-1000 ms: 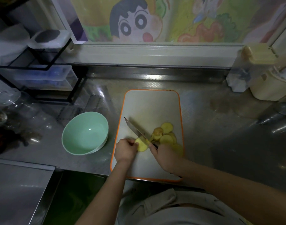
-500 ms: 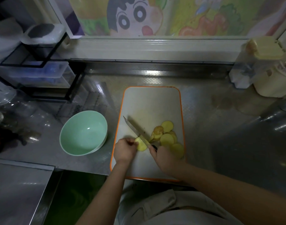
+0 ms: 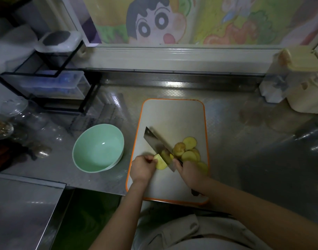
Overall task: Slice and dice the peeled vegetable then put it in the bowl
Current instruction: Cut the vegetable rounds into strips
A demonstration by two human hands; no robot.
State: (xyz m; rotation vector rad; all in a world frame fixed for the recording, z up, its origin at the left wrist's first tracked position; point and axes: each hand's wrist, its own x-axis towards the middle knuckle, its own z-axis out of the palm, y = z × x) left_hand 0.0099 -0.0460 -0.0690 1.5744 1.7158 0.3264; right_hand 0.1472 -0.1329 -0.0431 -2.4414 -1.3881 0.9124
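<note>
On the white cutting board (image 3: 170,116) with an orange rim, my left hand (image 3: 142,169) holds the remaining piece of peeled potato (image 3: 160,163). My right hand (image 3: 188,170) grips the handle of a cleaver (image 3: 159,147), whose blade stands against the right side of that piece, tilted so its flat side shows. Several round potato slices (image 3: 188,147) lie in a pile just right of the blade. A pale green bowl (image 3: 98,147) sits empty on the counter left of the board.
A black wire rack (image 3: 51,87) with plastic boxes stands at the back left, glass jars (image 3: 12,121) at the far left. Cream containers (image 3: 302,83) stand at the back right. A steel surface (image 3: 23,210) lies at the lower left.
The cleaver blade has tilted so that its broad flat side shows. Both hands stay in the same place on the board.
</note>
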